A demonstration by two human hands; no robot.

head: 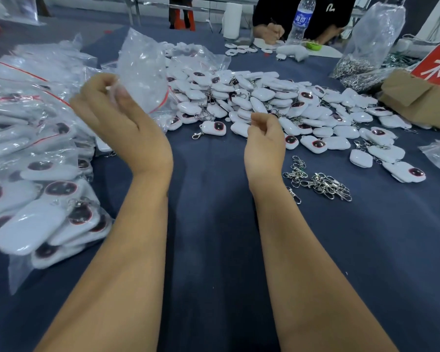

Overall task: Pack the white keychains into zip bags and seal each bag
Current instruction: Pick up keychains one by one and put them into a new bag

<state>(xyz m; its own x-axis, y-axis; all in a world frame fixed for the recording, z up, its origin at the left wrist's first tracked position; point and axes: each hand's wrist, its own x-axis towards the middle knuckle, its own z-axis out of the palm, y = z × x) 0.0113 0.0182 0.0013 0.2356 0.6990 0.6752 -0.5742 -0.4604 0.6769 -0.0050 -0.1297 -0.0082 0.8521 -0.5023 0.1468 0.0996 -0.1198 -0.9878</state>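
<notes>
Left hand [112, 107] pinches one empty zip bag [142, 69] left of the keychain heap [277, 102], dozens strong; right hand [264, 138], fingers curled, holds nothing visible.

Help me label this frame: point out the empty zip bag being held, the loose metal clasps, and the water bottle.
empty zip bag [142, 72], head view, on its clear middle panel.
loose metal clasps [325, 185], head view, on the middle of the heap.
water bottle [301, 21], head view, on its blue label.

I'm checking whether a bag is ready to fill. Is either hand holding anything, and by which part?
The left hand pinches an empty zip bag at its lower edge. The right hand is curled over the keychains; no grip visible.
</notes>
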